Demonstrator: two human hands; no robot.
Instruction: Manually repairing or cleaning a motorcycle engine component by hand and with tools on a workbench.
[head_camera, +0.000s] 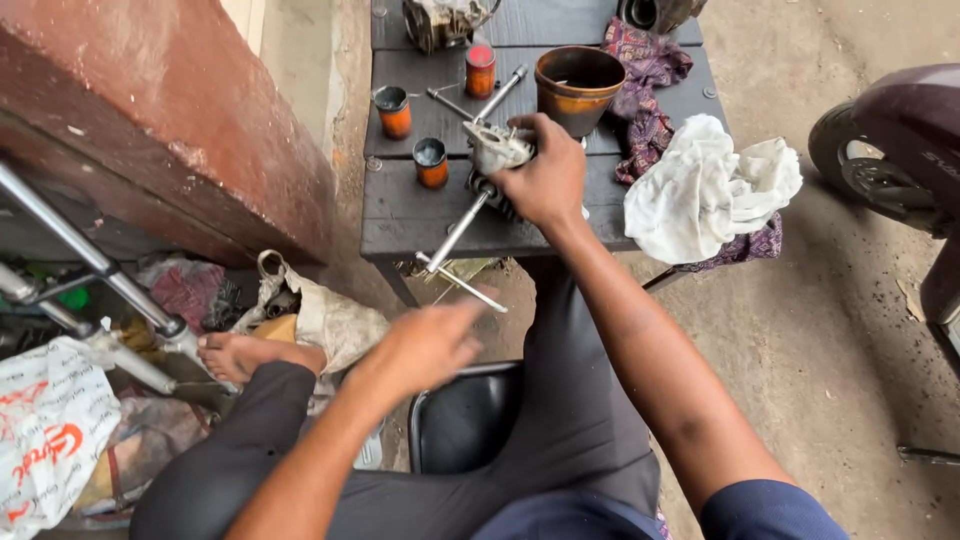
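Head view, looking down past the person's knees at a low dark wooden bench (400, 215). The right hand (545, 180) is stretched forward and clenched around a pale grey metal engine part (495, 148) standing near the bench's middle, pinning it down so it cannot roll. Long steel studs (458, 232) run through the part, one end slanting out over the near edge. The left hand (425, 345) hangs blurred above the lap, fingers slack and empty, well apart from the bench. Three small orange tins (431, 163) stand just left of the part, within easy reach, and a rusty brown round pot (578, 88) sits behind it. A crumpled white rag (705, 190) lies over the right end, on patterned purple cloth (645, 95). A black stool seat (465, 420) shows between the legs.
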